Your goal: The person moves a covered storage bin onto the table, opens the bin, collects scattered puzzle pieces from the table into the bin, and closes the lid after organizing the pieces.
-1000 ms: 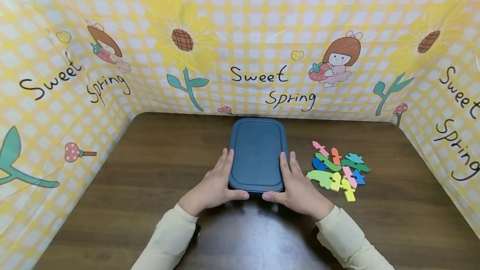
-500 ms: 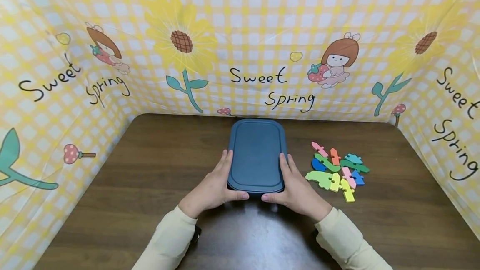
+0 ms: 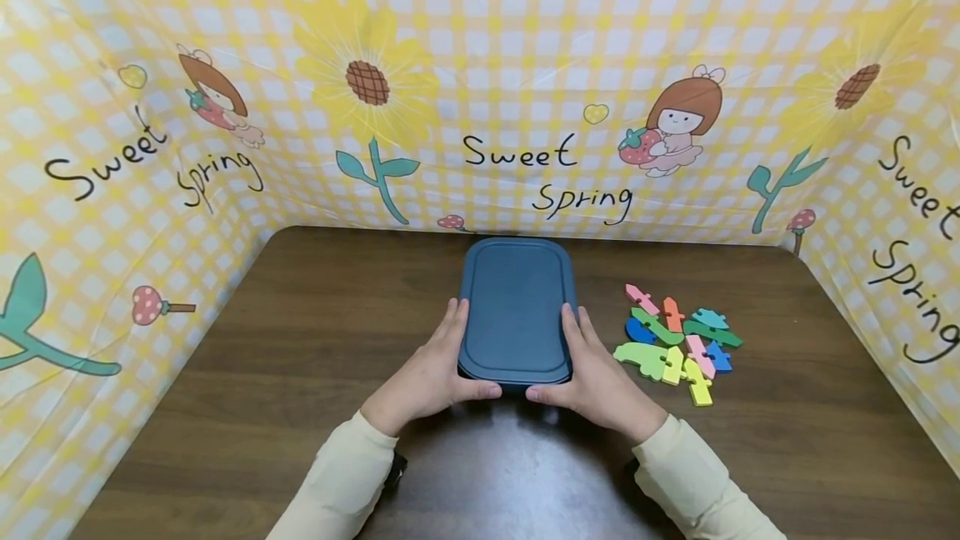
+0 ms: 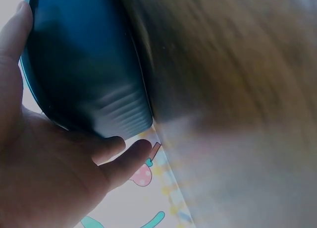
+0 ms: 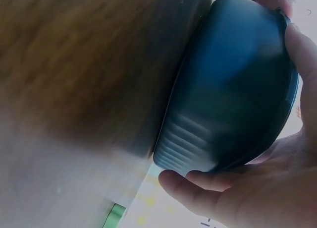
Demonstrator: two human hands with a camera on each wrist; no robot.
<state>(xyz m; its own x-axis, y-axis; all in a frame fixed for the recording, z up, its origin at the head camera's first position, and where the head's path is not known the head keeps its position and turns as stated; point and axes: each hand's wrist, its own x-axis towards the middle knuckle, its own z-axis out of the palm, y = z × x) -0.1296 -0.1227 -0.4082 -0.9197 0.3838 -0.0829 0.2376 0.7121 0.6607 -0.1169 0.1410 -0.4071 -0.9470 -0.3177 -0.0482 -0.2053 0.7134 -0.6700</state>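
Note:
A dark blue lidded plastic box (image 3: pixel 515 311) lies flat on the wooden table, its long sides pointing away from me. My left hand (image 3: pixel 423 369) holds its near left corner, fingers along the left side and thumb across the near end. Mirroring this, my right hand (image 3: pixel 603 377) holds the near right corner with the thumb on the near end. In the left wrist view, the left hand (image 4: pixel 54 163) lies against the box wall (image 4: pixel 84 64). The right wrist view has the right hand (image 5: pixel 267 188) against the ribbed box wall (image 5: pixel 223 89). The lid looks closed, and the contents are hidden.
Right of the box lie several colourful jigsaw-like pieces, among them a light green piece (image 3: pixel 641 358), an orange piece (image 3: pixel 672 315) and a yellow piece (image 3: pixel 697 382). A yellow checked cloth (image 3: pixel 517 65) borders the wooden table (image 3: pixel 300 407) at the back and both sides.

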